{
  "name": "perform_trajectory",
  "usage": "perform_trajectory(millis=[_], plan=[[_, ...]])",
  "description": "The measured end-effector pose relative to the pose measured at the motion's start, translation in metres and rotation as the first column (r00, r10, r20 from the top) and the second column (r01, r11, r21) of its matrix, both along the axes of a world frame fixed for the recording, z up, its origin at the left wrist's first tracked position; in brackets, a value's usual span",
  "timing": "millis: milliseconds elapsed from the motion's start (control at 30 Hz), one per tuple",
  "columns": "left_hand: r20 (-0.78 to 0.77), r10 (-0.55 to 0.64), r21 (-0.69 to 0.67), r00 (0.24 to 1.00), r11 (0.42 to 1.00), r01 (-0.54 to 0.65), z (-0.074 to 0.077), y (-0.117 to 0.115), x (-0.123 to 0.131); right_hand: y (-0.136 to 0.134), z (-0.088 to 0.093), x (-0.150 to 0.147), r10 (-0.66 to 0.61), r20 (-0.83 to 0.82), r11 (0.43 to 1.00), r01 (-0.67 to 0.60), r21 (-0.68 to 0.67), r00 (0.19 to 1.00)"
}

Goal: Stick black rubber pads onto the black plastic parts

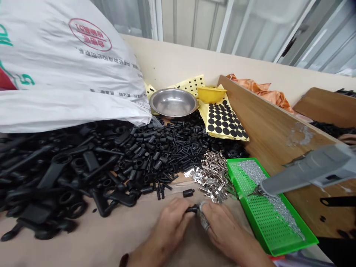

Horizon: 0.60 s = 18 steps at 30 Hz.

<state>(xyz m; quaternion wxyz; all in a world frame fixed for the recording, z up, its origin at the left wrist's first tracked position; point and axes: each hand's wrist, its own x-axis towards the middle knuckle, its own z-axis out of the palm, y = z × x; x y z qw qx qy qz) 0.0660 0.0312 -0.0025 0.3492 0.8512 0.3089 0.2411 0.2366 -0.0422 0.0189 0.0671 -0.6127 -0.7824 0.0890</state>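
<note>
Low in the middle of the head view, my left hand (174, 218) is closed on a small black part (192, 209). My right hand (219, 222) meets it from the right, its fingers closed round the other end of that part, with greyish wrapping on some fingers. Just beyond my hands a short black cylinder (188, 193) lies on the brown work surface (111, 241). Behind it are a heap of small metal clips (215, 174) and piles of black plastic parts (155, 152). What my right fingertips cover is hidden.
A green tray (271, 246) of small silvery pieces stands at the right, with a grey tool (303, 170) reaching over it. Farther back are a metal bowl (174, 102), a yellow bowl (211, 94), dotted sticker sheets (225, 120), a wooden divider (258, 122) and a white sack (69, 66).
</note>
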Motion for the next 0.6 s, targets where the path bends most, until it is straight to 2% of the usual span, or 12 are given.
perform_trajectory(millis=[100, 167, 267, 367, 433, 500, 567, 600], plan=[[-0.098, 0.006, 0.192, 0.995, 0.981, 0.013, -0.005, 0.0, 0.003, 0.001, -0.015, 0.008, -0.004, 0.113, 0.998, -0.003, 0.068, 0.994], [-0.112, 0.033, 0.29, 0.993, 0.957, 0.0, -0.004, 0.005, -0.003, 0.002, -0.021, 0.013, -0.042, 0.126, 0.998, 0.035, 0.061, 0.991], [-0.178, 0.163, 0.43, 0.97, 0.9, -0.073, 0.002, 0.021, -0.017, 0.008, -0.015, 0.016, -0.114, 0.109, 0.993, 0.11, 0.042, 0.988], [-0.388, 0.303, 0.53, 0.87, 0.846, -0.058, 0.01, 0.04, -0.025, 0.016, -0.001, 0.011, -0.166, 0.059, 0.982, 0.16, 0.096, 0.984], [-0.504, 0.309, 0.527, 0.806, 0.85, 0.005, 0.014, 0.05, -0.026, 0.024, 0.008, 0.004, -0.141, 0.005, 0.985, 0.14, 0.103, 0.99], [-0.533, 0.283, 0.499, 0.797, 0.866, 0.025, 0.018, 0.057, -0.026, 0.032, 0.014, -0.005, -0.105, -0.051, 0.987, 0.111, 0.113, 0.993], [-0.432, 0.255, 0.439, 0.865, 0.897, -0.045, 0.021, 0.062, -0.028, 0.041, 0.016, -0.014, -0.073, -0.105, 0.986, 0.087, 0.143, 0.992], [-0.342, 0.243, 0.367, 0.908, 0.924, -0.109, 0.022, 0.064, -0.029, 0.045, 0.015, -0.018, -0.054, -0.135, 0.985, 0.075, 0.157, 0.989]])
